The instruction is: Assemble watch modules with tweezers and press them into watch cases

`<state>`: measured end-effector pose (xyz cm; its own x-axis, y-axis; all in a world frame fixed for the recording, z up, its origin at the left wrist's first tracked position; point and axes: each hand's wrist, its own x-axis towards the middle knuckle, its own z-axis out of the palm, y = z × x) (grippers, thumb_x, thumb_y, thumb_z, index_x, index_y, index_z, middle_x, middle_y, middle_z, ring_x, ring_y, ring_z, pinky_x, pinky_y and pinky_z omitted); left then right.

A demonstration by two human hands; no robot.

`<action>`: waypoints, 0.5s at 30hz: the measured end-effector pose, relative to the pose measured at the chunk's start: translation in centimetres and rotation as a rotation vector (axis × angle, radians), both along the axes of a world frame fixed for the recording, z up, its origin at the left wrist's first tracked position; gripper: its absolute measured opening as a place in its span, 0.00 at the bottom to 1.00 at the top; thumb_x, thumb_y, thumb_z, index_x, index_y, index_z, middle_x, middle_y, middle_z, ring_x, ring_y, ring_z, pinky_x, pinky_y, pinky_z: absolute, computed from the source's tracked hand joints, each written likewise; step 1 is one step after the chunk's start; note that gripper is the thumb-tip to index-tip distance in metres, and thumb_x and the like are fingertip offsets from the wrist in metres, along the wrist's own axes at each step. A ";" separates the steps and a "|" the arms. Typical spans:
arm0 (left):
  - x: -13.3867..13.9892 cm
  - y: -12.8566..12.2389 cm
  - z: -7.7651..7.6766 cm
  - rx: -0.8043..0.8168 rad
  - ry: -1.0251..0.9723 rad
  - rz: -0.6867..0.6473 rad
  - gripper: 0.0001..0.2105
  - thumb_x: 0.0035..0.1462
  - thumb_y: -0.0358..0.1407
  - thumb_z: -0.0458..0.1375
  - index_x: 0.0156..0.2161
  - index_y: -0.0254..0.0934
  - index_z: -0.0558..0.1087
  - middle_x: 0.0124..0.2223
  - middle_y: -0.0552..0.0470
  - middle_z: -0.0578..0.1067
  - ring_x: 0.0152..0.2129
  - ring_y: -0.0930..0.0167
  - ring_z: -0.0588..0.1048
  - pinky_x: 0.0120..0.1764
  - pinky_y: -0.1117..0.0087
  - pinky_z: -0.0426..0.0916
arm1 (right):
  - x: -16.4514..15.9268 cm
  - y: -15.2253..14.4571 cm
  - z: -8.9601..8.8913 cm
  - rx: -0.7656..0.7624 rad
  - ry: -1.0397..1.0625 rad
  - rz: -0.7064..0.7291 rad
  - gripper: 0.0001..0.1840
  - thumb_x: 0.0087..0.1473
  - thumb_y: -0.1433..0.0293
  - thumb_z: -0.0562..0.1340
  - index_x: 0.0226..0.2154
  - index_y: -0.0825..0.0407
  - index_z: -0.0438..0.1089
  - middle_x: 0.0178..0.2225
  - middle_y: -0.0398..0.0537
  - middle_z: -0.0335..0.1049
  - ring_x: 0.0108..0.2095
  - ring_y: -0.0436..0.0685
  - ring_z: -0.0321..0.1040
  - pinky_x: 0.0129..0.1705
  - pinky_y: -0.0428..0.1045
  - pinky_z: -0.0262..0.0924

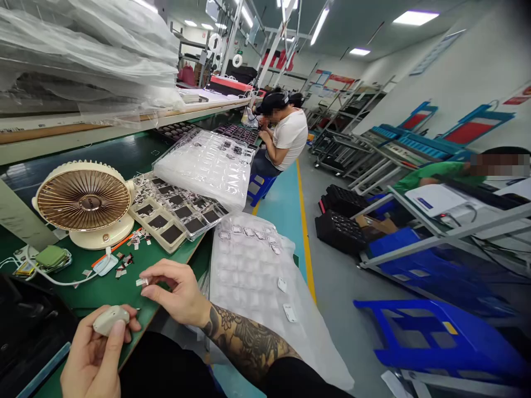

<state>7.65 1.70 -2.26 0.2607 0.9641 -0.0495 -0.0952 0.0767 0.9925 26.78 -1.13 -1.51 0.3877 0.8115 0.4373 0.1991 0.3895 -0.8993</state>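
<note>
My left hand point(97, 351) is closed around a small pale, rounded plastic piece point(110, 319), with the thumb on its near side. A thin dark tip sticks out beyond the fingers; what it belongs to I cannot make out. My right hand point(178, 290), at the edge of the green bench point(99, 296), pinches a small white-and-silver tab point(142, 282) between thumb and forefinger. The two hands are apart. Beyond them, small loose strips point(121, 265) and a white cable point(62, 283) lie on the bench.
A cream desk fan point(87, 202) stands at the left. Behind my right hand are trays of dark square parts point(172, 213), with stacked clear trays point(207, 166) further back. A plastic-covered tray point(257, 276) lies to the right. A person in white point(290, 138) sits further along the bench.
</note>
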 end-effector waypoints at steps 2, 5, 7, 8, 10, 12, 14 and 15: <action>0.0 0.1 -0.1 -0.002 0.005 0.009 0.24 0.59 0.51 0.77 0.50 0.37 0.80 0.45 0.43 0.88 0.34 0.65 0.86 0.37 0.73 0.84 | -0.5 -0.1 -0.1 -0.046 0.100 0.057 0.19 0.63 0.54 0.76 0.44 0.54 0.86 0.38 0.50 0.82 0.31 0.51 0.79 0.36 0.46 0.74; 0.1 0.0 0.0 -0.009 0.021 0.040 0.26 0.55 0.52 0.79 0.51 0.37 0.81 0.45 0.44 0.88 0.36 0.62 0.87 0.40 0.69 0.86 | -0.6 -0.2 0.1 -0.091 0.140 0.075 0.19 0.61 0.54 0.78 0.38 0.54 0.86 0.34 0.47 0.81 0.26 0.48 0.74 0.32 0.45 0.69; 0.4 -0.2 0.3 -0.016 0.051 0.076 0.27 0.54 0.53 0.79 0.50 0.36 0.81 0.43 0.45 0.88 0.35 0.62 0.87 0.40 0.68 0.85 | -0.3 -0.3 0.2 -0.117 0.096 0.140 0.20 0.60 0.52 0.78 0.36 0.54 0.86 0.32 0.47 0.81 0.28 0.48 0.72 0.33 0.45 0.66; 0.6 -0.3 0.6 -0.018 0.069 0.094 0.27 0.54 0.54 0.78 0.50 0.36 0.81 0.42 0.46 0.87 0.34 0.62 0.87 0.39 0.68 0.85 | -0.2 -0.3 0.3 -0.130 0.069 0.188 0.21 0.60 0.51 0.78 0.36 0.54 0.86 0.32 0.48 0.81 0.29 0.48 0.72 0.33 0.45 0.65; 1.1 -0.7 1.1 -0.013 0.100 0.108 0.27 0.56 0.56 0.77 0.50 0.37 0.81 0.40 0.48 0.87 0.33 0.63 0.86 0.39 0.68 0.84 | 0.0 -0.3 0.3 -0.159 0.040 0.270 0.24 0.58 0.49 0.78 0.35 0.54 0.86 0.32 0.48 0.82 0.29 0.49 0.71 0.33 0.45 0.64; 1.4 -1.1 1.4 -0.004 0.111 0.099 0.27 0.58 0.57 0.75 0.50 0.37 0.81 0.39 0.48 0.86 0.32 0.64 0.85 0.39 0.69 0.84 | 0.2 -0.4 0.3 -0.180 0.080 0.262 0.25 0.57 0.47 0.79 0.35 0.54 0.85 0.32 0.48 0.82 0.30 0.49 0.72 0.34 0.46 0.64; 1.7 -1.2 1.6 -0.005 0.109 0.086 0.28 0.57 0.59 0.74 0.50 0.37 0.81 0.39 0.48 0.86 0.32 0.64 0.85 0.38 0.69 0.83 | 0.2 -0.4 0.3 -0.191 0.147 0.229 0.25 0.56 0.48 0.79 0.34 0.54 0.85 0.32 0.48 0.82 0.31 0.50 0.74 0.36 0.46 0.65; 1.7 -1.3 1.6 -0.008 0.107 0.084 0.29 0.57 0.60 0.75 0.50 0.37 0.81 0.38 0.48 0.86 0.31 0.64 0.84 0.38 0.69 0.83 | 0.1 -0.4 0.2 -0.195 0.181 0.225 0.25 0.55 0.48 0.80 0.34 0.55 0.84 0.32 0.48 0.82 0.32 0.50 0.74 0.36 0.46 0.66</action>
<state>9.33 0.44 -0.68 0.1722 0.9818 -0.0804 0.0047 0.0808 0.9967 26.92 -1.56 -1.30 0.2469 0.9469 0.2061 -0.0422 0.2230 -0.9739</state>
